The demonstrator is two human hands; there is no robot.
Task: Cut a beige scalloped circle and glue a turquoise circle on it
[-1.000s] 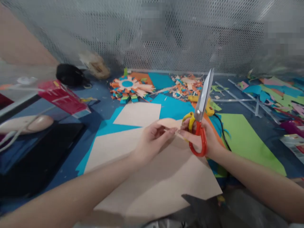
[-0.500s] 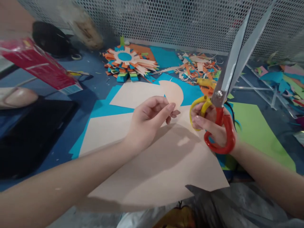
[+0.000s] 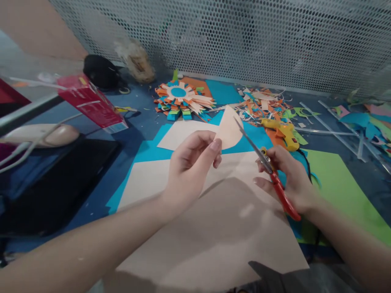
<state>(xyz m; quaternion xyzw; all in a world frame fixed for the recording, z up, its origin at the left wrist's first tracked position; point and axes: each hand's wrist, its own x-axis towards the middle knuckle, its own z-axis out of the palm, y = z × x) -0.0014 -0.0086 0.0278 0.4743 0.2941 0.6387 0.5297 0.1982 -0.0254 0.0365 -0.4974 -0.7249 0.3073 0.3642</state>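
Note:
My left hand [image 3: 195, 167] pinches a small cream paper piece [image 3: 229, 128] with a curved edge between thumb and fingers. In my right hand [image 3: 287, 175] are scissors [image 3: 279, 189] with red and yellow handles, their blades angled up and left so that the tip overlaps the paper piece in view; whether they touch I cannot tell. Beneath both hands lies a large cream paper sheet [image 3: 214, 228], on top of blue paper [image 3: 143, 150]. A smaller cream sheet [image 3: 177, 132] rests just beyond my left hand.
Behind are a layered fringed paper flower [image 3: 178, 92], a heap of paper scraps [image 3: 265, 105] and a yellow glue gun [image 3: 282, 132]. Green paper [image 3: 339, 179] lies at right. Leftward stand a pink box [image 3: 91, 101] and a black tablet-like slab [image 3: 58, 187]. A perforated metal panel [image 3: 229, 44] closes the back.
The scissors have swung from pointing upward to pointing left, beside the paper piece. The paper piece has turned in my left hand. The view has shifted, so the table things appear further right and lower.

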